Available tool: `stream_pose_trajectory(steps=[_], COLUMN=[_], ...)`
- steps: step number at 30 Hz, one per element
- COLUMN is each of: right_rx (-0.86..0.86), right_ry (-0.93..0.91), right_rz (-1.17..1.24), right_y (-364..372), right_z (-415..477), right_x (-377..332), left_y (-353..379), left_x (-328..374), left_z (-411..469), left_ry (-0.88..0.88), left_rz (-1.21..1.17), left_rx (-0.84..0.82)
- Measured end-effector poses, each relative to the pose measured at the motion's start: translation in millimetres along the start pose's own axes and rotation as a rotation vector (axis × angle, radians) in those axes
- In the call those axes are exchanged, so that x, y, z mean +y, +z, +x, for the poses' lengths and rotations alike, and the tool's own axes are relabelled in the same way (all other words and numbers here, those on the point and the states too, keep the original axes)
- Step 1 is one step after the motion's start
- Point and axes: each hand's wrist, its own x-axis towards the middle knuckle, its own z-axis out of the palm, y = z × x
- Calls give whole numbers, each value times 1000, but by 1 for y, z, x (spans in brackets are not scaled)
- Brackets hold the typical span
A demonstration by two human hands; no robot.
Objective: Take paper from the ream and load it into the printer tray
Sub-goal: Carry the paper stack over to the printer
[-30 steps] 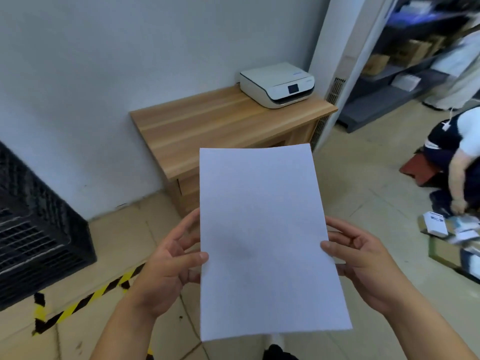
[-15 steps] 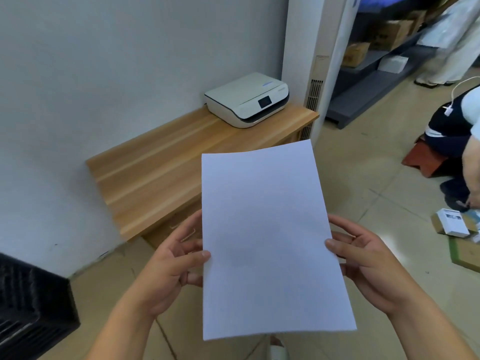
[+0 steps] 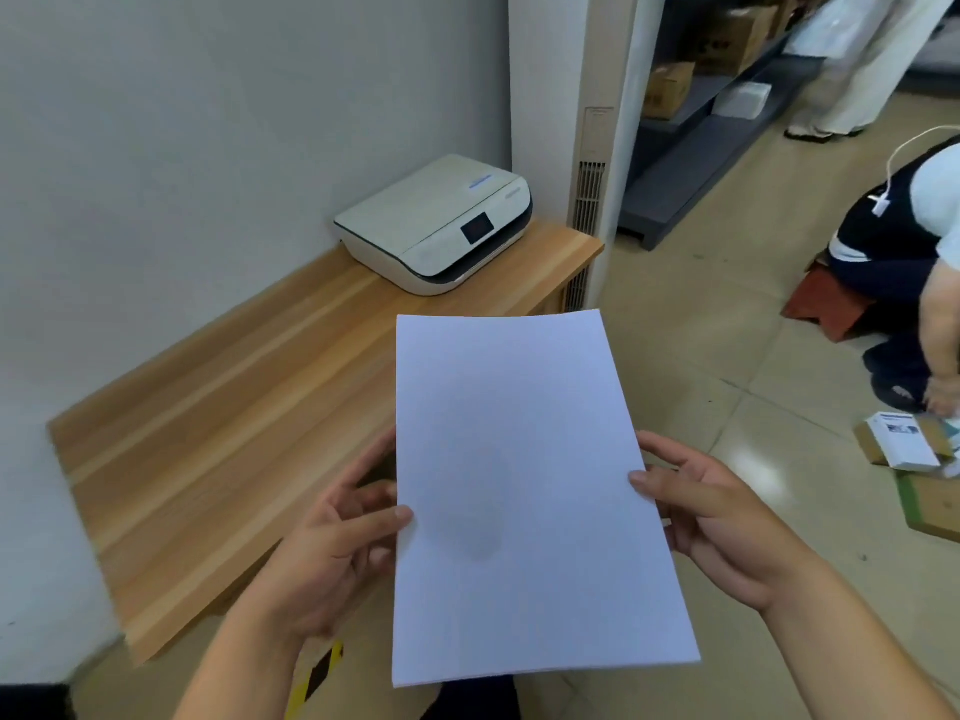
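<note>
I hold a stack of white paper [image 3: 524, 491] upright in front of me, long side vertical. My left hand [image 3: 332, 543] grips its left edge with the thumb on the front. My right hand [image 3: 711, 517] grips its right edge the same way. Beyond the paper, a white printer [image 3: 436, 220] with a small dark screen sits at the far right end of a wooden table [image 3: 218, 407] against the wall. Its lid is closed and no tray is visibly pulled out. The ream is not in view.
A white pillar with a vent [image 3: 592, 148] stands right of the table. A crouching person [image 3: 898, 262] and boxes [image 3: 904, 444] on the floor are at the right. Shelving [image 3: 717, 70] with cartons is at the back right. Yellow-black tape [image 3: 317, 672] marks the floor below.
The view has shifted closer to the table and to the right; the printer now appears larger and nearer. The black crate at the left has left the view. Both hands keep the same grip.
</note>
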Motion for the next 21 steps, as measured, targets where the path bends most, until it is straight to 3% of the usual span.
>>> stream_pose_trajectory(steps=[16,21], right_rx=[277,389], right_ry=[-65,-107], right_rz=[-17,-70], right_y=[-14,-40], right_z=[185,223], right_x=[-113,-129], left_y=[-30,-17], left_x=[122,130], left_z=[290,347], left_ry=[-42,-74], left_rz=[199,195], left_rx=[-303,-292])
